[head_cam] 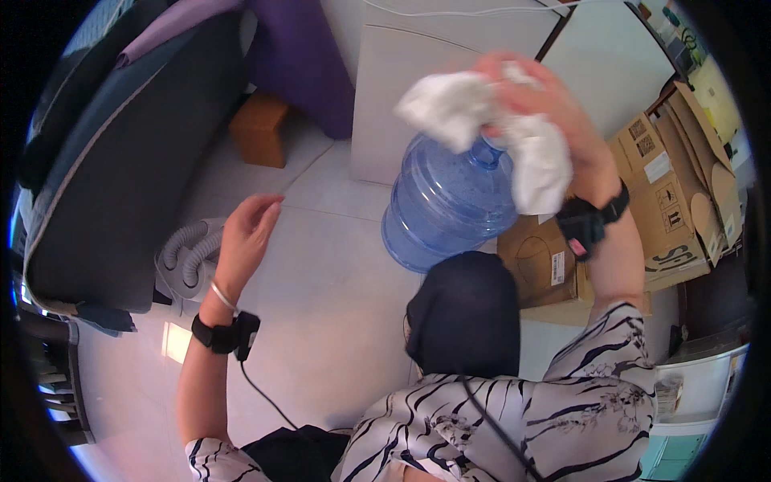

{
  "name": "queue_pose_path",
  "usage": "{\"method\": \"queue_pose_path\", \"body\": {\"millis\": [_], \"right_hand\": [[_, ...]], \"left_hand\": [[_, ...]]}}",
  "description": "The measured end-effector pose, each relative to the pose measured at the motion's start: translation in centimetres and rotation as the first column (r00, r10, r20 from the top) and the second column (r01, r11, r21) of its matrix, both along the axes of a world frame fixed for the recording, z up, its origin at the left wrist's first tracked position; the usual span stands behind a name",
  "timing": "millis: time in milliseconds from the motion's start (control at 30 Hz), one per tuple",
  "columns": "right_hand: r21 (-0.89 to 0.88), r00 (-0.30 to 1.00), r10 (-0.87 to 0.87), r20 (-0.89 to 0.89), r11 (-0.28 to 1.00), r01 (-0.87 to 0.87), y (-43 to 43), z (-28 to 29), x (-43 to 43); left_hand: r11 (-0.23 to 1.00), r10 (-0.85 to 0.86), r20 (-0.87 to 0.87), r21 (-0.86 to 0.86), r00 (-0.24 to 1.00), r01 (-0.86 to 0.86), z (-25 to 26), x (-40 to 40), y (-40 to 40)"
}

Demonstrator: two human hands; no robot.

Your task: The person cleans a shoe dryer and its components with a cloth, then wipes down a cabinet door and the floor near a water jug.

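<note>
A white cloth (449, 102) is bunched in my right hand (551, 99), its ends hanging down on both sides. Hand and cloth are blurred. Just below them a large blue clear plastic water jug (449, 193) stands on the tiled floor, its neck partly covered by the cloth. Whether the cloth touches the neck I cannot tell. My left hand (247, 232) is out to the left over the floor, holding nothing, with the thumb apart from the bent fingers. A grey-white device with ribbed hoses (196, 256) lies beyond its wrist.
Cardboard boxes (656, 199) stand on the right, with a lower carton (536, 259) beside the jug. A dark grey sofa (138, 156) fills the left. An orange-brown block (259, 129) sits near a purple cloth (298, 66). Behind the jug rises a pale cabinet (391, 90).
</note>
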State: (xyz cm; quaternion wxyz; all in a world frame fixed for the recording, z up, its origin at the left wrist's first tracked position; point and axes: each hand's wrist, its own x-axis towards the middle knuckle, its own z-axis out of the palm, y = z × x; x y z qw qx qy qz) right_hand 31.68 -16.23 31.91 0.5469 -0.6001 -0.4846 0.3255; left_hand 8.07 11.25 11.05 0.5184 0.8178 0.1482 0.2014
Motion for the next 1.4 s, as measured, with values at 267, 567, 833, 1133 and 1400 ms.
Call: {"method": "queue_pose_path", "body": {"millis": [267, 567, 833, 1133, 1400], "right_hand": [[0.172, 0.636, -0.264, -0.725, 0.825, 0.538, -10.1, -17.2, -6.6], [-0.09, 0.254, -0.515, -0.819, 0.551, 0.829, -6.4, -31.5, -23.7], [-0.104, 0.398, -0.428, -0.812, 0.776, 0.622, -3.3, -27.9, -17.7], [-0.549, 0.362, -0.859, -0.363, 0.511, 0.661, 2.7, -45.8, -14.6], [0.085, 0.029, -0.863, 0.505, 0.083, 0.993, -1.7, -50.0, -0.5]], "left_hand": [[0.941, -0.333, 0.055, 0.076, 0.941, 0.329, 6.4, 2.0, -4.6], [0.946, -0.325, 0.241, 0.106, 0.915, 0.308, 4.4, -1.0, -7.3], [0.996, 0.057, 0.237, -0.077, 0.97, -0.04, 10.0, -3.0, -1.3], [0.922, 0.383, 0.252, -0.048, 0.889, -0.383, 14.0, -20.8, 6.7], [0.798, 0.593, 0.064, 0.092, 0.803, -0.596, 13.6, -35.0, 3.9]]}}
